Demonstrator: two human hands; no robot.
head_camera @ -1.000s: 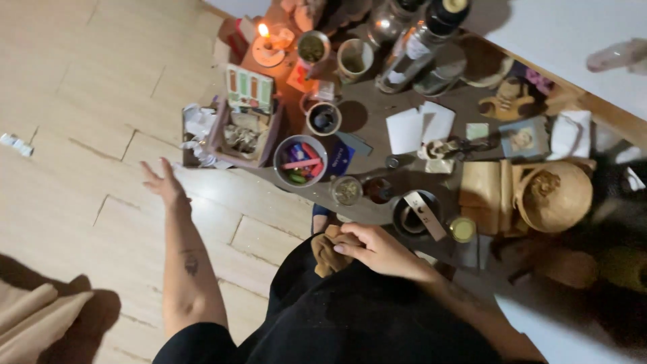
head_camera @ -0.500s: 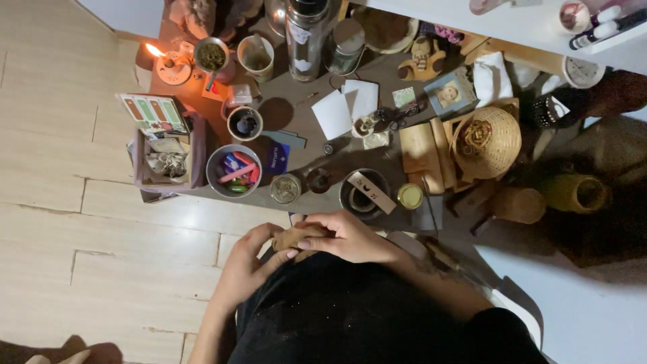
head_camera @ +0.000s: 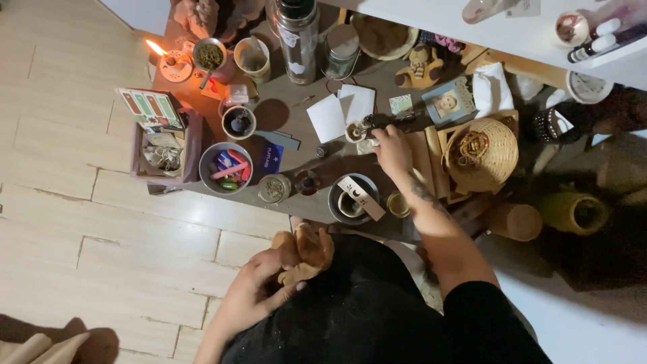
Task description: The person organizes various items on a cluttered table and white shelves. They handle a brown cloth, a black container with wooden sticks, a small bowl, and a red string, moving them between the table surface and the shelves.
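Where pale floorboards point(head_camera: 81, 222) end, a cluttered table point(head_camera: 296, 128) stands.

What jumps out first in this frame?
The lit candle glowing at the far left corner of the crowded low table. Next, the right hand reaching onto the table's middle by the white papers, while the left hand holds a brown lumpy object at the lap.
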